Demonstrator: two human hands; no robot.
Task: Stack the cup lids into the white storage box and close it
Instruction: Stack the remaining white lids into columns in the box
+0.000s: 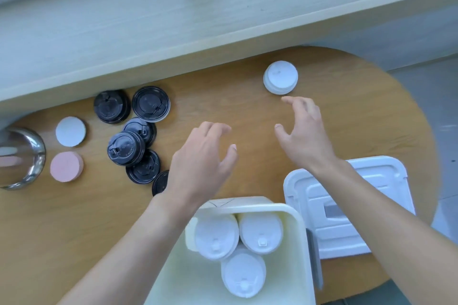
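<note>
Bench (347, 111): wooden, rounded end.
Box (301, 235): near edge, open, three white lids (260, 233) inside.
Box cover (347, 205): flat, just right of box.
Left hand (200, 166): fingers spread, holding nothing.
Right hand (303, 134): fingers spread, empty, near lone white lid (280, 77).
Black lids (131, 131): piled at left.

Both bare forearms reached forward past the open white plastic storage box (295, 215), one on each side of its far end. The left hand (202, 163) hovered beyond the box's far left corner, palm down, fingers loosely curved, holding nothing. The right hand (303, 132) was stretched farther beyond the box's far right corner, fingers spread and empty.
</note>
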